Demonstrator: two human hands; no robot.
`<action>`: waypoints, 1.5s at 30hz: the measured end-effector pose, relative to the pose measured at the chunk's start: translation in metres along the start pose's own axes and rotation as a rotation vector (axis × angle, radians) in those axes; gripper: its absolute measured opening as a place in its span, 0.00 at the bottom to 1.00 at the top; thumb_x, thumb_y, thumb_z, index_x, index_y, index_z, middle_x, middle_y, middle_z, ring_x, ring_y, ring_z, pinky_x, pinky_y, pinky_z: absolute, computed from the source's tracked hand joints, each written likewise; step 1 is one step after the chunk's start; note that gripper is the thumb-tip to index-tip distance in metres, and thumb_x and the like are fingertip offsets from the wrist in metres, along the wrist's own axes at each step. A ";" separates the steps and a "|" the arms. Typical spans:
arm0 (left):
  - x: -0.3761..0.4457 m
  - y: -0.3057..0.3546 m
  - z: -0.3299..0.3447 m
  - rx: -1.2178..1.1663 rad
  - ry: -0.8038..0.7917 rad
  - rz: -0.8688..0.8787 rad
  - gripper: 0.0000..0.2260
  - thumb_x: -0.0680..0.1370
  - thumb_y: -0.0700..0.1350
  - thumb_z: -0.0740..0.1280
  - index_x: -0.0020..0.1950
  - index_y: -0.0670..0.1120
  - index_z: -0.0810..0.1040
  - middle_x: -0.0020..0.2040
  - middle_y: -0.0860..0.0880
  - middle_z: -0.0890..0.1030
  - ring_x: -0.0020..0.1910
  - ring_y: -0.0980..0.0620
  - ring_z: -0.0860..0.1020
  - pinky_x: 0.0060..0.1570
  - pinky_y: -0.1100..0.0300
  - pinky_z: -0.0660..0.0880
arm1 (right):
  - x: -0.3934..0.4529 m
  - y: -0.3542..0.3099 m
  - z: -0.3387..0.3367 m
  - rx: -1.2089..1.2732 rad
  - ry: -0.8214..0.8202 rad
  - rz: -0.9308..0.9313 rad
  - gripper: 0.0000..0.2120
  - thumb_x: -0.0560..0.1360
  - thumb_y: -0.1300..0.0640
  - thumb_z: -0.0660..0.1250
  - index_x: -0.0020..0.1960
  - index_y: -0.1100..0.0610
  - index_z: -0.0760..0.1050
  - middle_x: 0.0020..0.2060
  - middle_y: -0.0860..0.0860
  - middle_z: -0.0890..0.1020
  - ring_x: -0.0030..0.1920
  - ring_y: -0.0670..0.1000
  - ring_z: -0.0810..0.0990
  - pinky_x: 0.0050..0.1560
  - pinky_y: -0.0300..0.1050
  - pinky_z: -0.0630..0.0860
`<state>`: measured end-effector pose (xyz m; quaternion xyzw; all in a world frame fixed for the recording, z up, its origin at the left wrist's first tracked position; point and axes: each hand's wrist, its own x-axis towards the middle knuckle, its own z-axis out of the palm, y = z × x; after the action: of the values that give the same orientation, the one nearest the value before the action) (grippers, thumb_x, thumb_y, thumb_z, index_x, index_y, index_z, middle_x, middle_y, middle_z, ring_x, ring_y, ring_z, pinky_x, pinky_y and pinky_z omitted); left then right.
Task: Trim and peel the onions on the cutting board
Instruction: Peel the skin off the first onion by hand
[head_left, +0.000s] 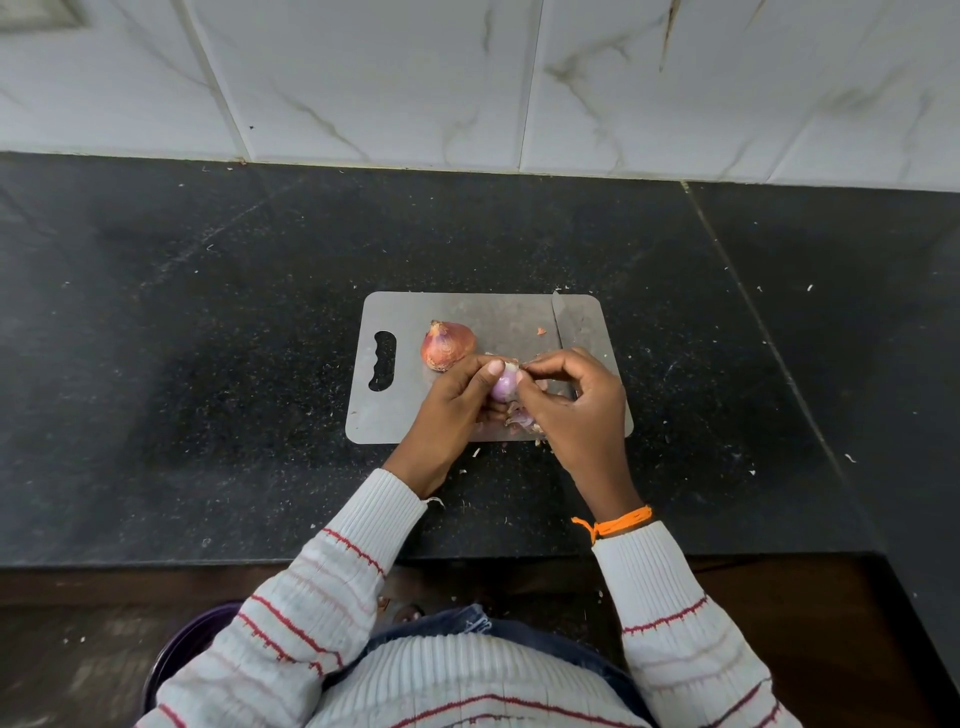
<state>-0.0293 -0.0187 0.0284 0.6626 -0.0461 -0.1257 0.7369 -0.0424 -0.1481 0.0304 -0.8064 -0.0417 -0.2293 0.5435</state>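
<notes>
Above the board (384, 415), near its front edge: a peeled pale-purple onion (503, 385), gripped by the left hand (453, 402), thumb on top. Right hand (576, 402) touching the same onion, fingers pinched narrow on a strip of skin at its top. Second onion (445, 344), unpeeled, lying on the board behind the hands. Loose peels (522, 418) under the hands. Knife (560, 322) flat on the board's right part, handle hidden by the right hand.

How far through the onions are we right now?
Roughly halfway. Done: loose skins lie on the cutting board, and the knife is set down. In hand: the left hand holds a mostly peeled onion while the right hand picks at its skin. Left: the unpeeled onion, skin still on.
</notes>
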 end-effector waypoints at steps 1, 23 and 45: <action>0.000 0.000 0.000 0.002 0.001 -0.001 0.11 0.82 0.43 0.56 0.56 0.41 0.76 0.45 0.48 0.79 0.39 0.60 0.78 0.40 0.67 0.76 | 0.000 0.001 0.000 -0.004 -0.004 0.000 0.12 0.67 0.50 0.70 0.40 0.60 0.79 0.35 0.46 0.79 0.39 0.40 0.77 0.40 0.28 0.72; 0.005 -0.003 0.000 0.002 0.074 -0.018 0.11 0.81 0.43 0.58 0.57 0.41 0.76 0.45 0.45 0.79 0.41 0.55 0.77 0.42 0.64 0.77 | 0.002 0.005 -0.002 -0.072 -0.028 -0.011 0.04 0.70 0.64 0.72 0.45 0.62 0.82 0.41 0.51 0.82 0.43 0.44 0.80 0.46 0.33 0.76; 0.006 -0.002 0.000 -0.123 0.032 -0.117 0.14 0.82 0.47 0.55 0.56 0.41 0.77 0.42 0.45 0.79 0.36 0.57 0.77 0.38 0.67 0.77 | 0.001 0.005 0.000 -0.038 0.053 0.103 0.05 0.70 0.68 0.69 0.44 0.61 0.81 0.39 0.51 0.83 0.42 0.44 0.81 0.44 0.34 0.78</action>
<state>-0.0237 -0.0204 0.0259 0.6196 0.0121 -0.1603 0.7683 -0.0395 -0.1500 0.0268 -0.8113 0.0185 -0.2231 0.5401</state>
